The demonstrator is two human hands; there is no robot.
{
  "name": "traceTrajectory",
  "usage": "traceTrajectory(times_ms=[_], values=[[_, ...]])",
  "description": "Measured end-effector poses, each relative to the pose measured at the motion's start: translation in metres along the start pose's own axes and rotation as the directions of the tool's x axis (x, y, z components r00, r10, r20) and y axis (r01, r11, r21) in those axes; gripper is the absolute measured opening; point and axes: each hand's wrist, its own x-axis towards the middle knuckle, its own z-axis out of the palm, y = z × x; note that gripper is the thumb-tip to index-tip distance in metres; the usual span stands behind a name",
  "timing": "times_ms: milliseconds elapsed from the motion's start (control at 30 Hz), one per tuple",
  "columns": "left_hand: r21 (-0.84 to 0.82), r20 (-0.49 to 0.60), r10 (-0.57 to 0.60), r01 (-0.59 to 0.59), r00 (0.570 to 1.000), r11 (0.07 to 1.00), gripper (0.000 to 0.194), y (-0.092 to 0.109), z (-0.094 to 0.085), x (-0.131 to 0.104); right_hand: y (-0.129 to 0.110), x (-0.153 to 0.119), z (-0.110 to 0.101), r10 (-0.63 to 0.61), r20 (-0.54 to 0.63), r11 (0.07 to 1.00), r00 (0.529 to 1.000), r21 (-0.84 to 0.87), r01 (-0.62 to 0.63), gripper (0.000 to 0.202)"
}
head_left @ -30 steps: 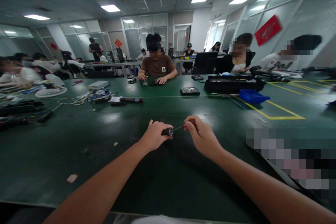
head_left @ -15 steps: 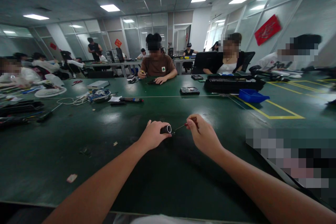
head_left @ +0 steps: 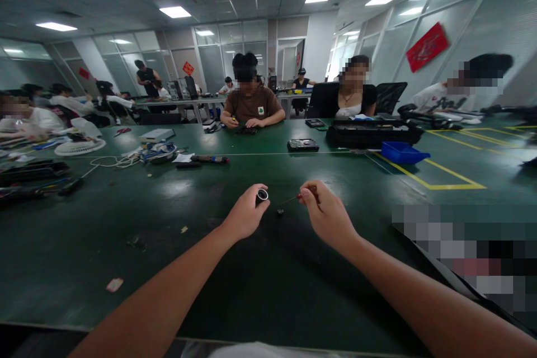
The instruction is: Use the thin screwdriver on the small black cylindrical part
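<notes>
My left hand is closed around a dark cylinder whose pale-rimmed round end faces me. In my right hand is a thin screwdriver with a reddish handle, its shaft pointing left and down. A small dark part lies on the green table between my hands, just below the screwdriver's tip. Whether the tip touches it I cannot tell.
Ahead lie a dark pen-like tool, a metal drive, a blue tray and a long black device. Cables and a white fan-like object are at the left. A person sits opposite.
My left hand has tilted the cylinder so its open end faces me more, and the small part now shows apart from it. My right hand has barely moved.
</notes>
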Motion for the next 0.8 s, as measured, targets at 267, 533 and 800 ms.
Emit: traceTrajectory(times_ms=[267, 533, 800], values=[[0.232, 0.096, -0.011, -0.011, 0.995, 0.973, 0.023, 0.007, 0.012, -0.002, 0.000, 0.001, 0.000, 0.016, -0.014, 1.000, 1.000, -0.015, -0.016, 0.017], [0.517, 0.164, 0.012, -0.096, 0.986, 0.851, 0.033, 0.011, 0.036, -0.001, 0.000, 0.001, -0.001, 0.035, -0.018, 0.999, 0.999, -0.010, -0.036, 0.017], [0.592, 0.186, 0.027, -0.134, 0.982, 0.795, 0.037, 0.016, 0.040, 0.002, 0.001, 0.002, 0.000, 0.034, -0.015, 0.999, 0.999, 0.005, -0.034, 0.019]])
